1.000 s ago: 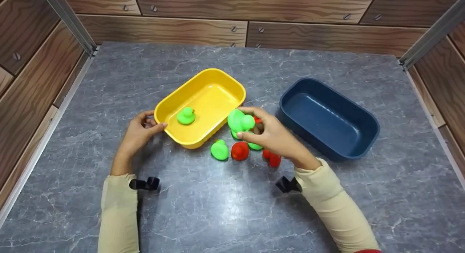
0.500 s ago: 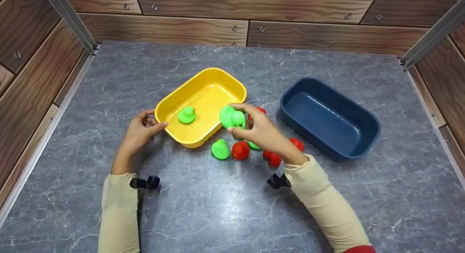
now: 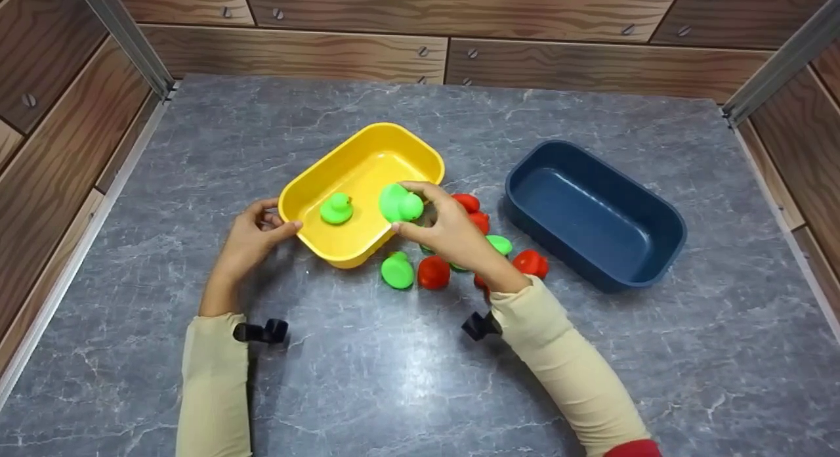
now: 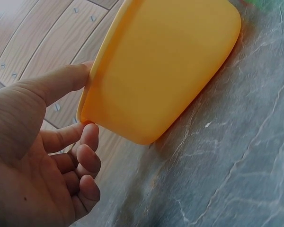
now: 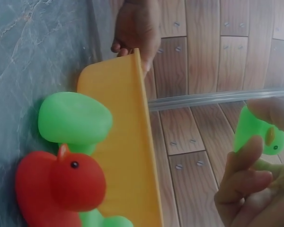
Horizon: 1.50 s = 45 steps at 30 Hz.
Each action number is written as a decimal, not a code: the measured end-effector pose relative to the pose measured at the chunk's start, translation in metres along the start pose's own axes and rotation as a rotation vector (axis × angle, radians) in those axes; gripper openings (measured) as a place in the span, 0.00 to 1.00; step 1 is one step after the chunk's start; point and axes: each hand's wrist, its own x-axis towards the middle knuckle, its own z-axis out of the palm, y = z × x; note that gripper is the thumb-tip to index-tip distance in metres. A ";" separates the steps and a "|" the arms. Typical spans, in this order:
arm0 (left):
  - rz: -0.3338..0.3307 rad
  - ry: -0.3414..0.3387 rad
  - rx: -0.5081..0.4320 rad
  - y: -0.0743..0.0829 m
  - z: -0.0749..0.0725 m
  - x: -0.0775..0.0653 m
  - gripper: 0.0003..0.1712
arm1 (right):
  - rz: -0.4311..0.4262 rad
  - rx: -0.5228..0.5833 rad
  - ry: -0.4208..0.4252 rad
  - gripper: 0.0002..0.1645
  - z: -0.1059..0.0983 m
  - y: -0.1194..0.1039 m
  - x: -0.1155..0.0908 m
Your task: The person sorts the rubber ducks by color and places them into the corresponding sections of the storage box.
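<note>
One yellow tub, on the grey marbled table, with one green duck sitting upright inside, toward its left end. One left hand, thumb and forefinger pinching the tub's rim at that end, the other fingers curled beside the wall. One right hand, holding a second green duck between thumb and fingertips, tipped over, above the tub's near long edge in the head view. One loose group on the table, red and green mixed, partly hidden by the right hand and forearm: among them a green duck lying tipped close by the tub, a red duck just beside it, and another red duck near the blue tub; full count not possible from here. One blue tub, to the right, no duck showing in it. Hazards, in my judgement: the held duck, let go too soon, could catch the near rim and drop outward among the loose ones; a smooth, rounded body might slip from so light a pinch; a tug by the left hand could shift the yellow tub; a low right wrist could knock ducks about.
</note>
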 end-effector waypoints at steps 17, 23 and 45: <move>0.002 0.006 0.004 0.002 -0.001 0.002 0.36 | 0.062 -0.209 0.071 0.37 0.018 0.006 0.029; 0.004 0.004 0.011 0.003 -0.001 0.001 0.36 | 0.081 -0.282 0.084 0.38 0.020 0.010 0.034; -0.022 -0.007 0.031 0.001 0.000 0.000 0.37 | 0.131 -0.423 0.067 0.39 0.029 0.016 0.050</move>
